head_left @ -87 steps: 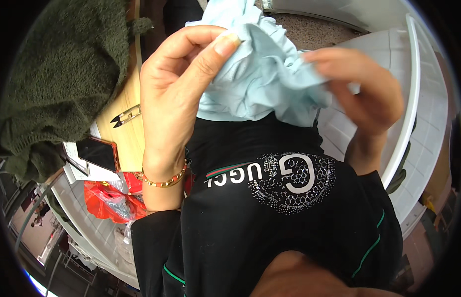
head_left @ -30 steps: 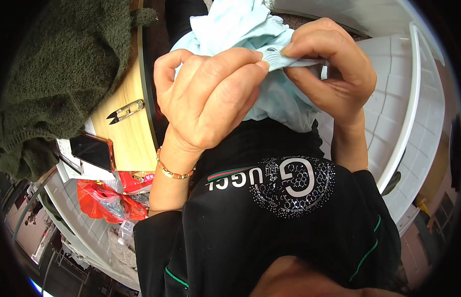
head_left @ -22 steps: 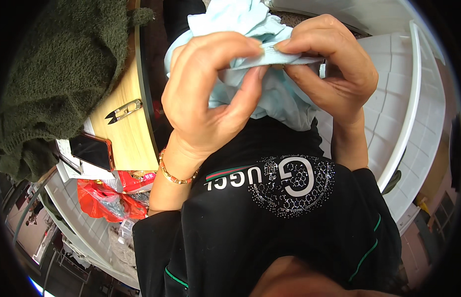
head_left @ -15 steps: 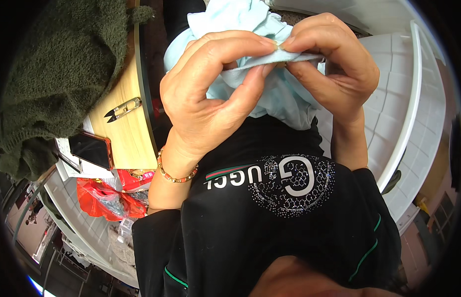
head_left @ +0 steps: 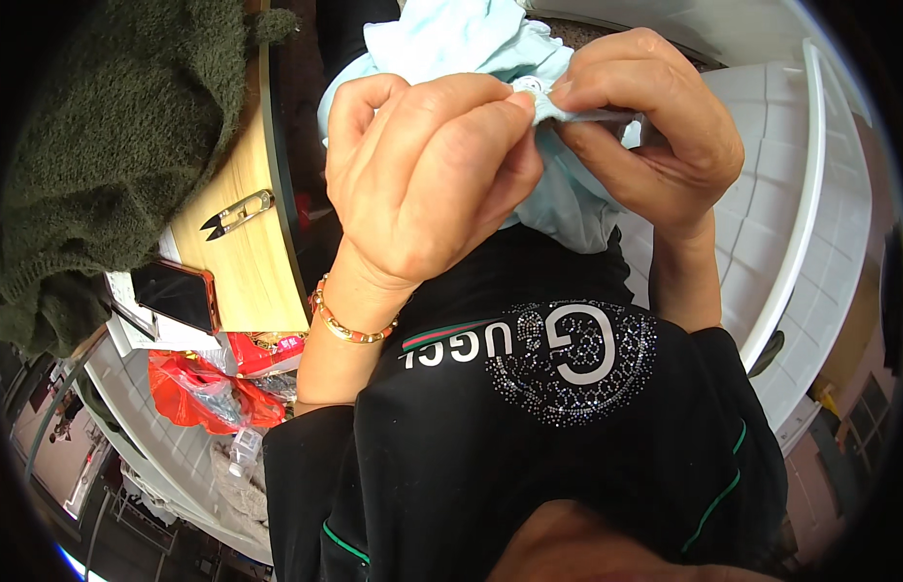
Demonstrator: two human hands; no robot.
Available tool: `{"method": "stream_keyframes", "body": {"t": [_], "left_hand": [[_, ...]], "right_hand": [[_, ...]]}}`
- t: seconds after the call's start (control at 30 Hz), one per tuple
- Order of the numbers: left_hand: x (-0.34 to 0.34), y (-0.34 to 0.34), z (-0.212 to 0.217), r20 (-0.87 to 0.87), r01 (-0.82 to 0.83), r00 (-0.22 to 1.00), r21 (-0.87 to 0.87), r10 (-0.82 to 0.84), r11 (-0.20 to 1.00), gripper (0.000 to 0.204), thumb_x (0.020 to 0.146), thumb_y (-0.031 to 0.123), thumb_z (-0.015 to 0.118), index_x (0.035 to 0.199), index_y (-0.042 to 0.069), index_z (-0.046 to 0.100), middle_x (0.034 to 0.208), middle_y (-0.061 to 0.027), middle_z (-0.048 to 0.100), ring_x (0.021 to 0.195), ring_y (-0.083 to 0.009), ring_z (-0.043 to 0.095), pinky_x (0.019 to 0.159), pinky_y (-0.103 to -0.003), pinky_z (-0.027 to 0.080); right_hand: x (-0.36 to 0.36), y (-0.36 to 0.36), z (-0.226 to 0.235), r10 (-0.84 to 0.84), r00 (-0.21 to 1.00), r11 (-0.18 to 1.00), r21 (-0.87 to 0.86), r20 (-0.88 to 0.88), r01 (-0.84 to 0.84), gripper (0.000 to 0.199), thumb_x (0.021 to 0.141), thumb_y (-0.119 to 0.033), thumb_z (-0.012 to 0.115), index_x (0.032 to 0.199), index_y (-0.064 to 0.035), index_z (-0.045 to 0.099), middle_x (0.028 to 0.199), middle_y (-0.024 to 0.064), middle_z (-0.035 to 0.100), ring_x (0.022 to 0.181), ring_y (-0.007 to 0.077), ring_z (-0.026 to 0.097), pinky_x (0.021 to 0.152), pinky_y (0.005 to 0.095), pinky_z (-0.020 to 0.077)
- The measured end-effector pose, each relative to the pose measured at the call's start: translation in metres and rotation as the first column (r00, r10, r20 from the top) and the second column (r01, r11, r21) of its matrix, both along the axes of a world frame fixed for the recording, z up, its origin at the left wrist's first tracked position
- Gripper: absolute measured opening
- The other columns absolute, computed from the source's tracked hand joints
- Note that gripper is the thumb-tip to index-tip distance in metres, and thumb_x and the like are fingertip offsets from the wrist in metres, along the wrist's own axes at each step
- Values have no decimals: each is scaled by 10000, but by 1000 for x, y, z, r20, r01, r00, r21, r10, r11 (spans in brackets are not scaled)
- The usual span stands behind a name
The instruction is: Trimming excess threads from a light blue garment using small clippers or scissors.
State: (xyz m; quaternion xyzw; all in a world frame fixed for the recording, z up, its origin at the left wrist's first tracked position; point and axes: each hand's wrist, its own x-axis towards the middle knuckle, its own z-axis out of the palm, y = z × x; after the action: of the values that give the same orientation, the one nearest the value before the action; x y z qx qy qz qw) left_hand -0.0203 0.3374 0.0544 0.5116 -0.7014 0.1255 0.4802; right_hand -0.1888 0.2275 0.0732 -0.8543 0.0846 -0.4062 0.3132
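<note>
Far left you've got a dark green fuzzy knit (head_left: 121,145) heaped over the wood-topped table (head_left: 257,286); right of it, 1 dark-screened phone (head_left: 175,296), then red plastic packaging (head_left: 184,388) below, then 1 pair of thread snips (head_left: 240,213) lying on the bare wood, no hand on them. Your left hand (head_left: 432,175), knuckles up, has thumb and forefinger closed in a tight pinch on the edge of the light blue cloth (head_left: 456,44). The cloth is bunched over your lap, its edge raised between both hands. Your right hand (head_left: 655,126) pinches the same edge just beside the left, thumb under and fingers curled, with a strip of edge running into the palm side. White tiled-looking surface (head_left: 752,194) fills the far right, not touched. Progress, my read: mid-step. Edge is found and gripped at 2 close points; handling of that stretch looks unfinished, and the rest of the cloth hangs loose, so letting go and laying it out are left. Can't say how much edge is already dealt with. Hard to make out: your left fingers' undersides are hidden, the round mark (head_left: 533,84) at the pinch is too small to identify, your right palm hides part of the strip, and the cloth's top is cut off by the frame.
</note>
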Motion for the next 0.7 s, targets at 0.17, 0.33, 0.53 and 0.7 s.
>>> {"method": "stream_keyframes", "body": {"t": [0.17,0.33,0.53,0.7], "left_hand": [[2,1,-6,-20,44,999,-7,-44,999,420,673,-99,776,1046,44,646,914,-78,716,719,-186,620,701,-288,475],[-14,5,-14,-546,158,834,106,-75,982,307,789,-91,742,1071,-36,636,1120,-155,675,944,-165,624,788,-252,492],[-6,-7,-18,-605,225,788,109,-115,968,233,760,-36,761,984,21,732,963,-84,732,775,-116,645,606,-220,476],[-9,-7,-18,-639,226,762,111,-104,968,230,738,-39,773,955,19,728,948,-85,735,765,-127,653,608,-222,477]], "right_hand": [[-5,3,-2,-30,999,999,22,-21,31,311,628,177,718,896,22,681,847,123,678,732,152,629,534,215,449],[-5,-3,-6,20,999,999,-51,44,-18,300,645,154,750,902,15,685,855,126,682,756,169,645,566,223,464],[-6,-9,-13,27,999,998,-54,40,-25,274,678,138,762,913,17,688,883,141,694,784,177,661,569,228,472],[-7,-7,-12,6,999,1000,-29,42,-5,268,683,137,761,913,20,690,897,148,700,778,163,659,560,221,473]]}}
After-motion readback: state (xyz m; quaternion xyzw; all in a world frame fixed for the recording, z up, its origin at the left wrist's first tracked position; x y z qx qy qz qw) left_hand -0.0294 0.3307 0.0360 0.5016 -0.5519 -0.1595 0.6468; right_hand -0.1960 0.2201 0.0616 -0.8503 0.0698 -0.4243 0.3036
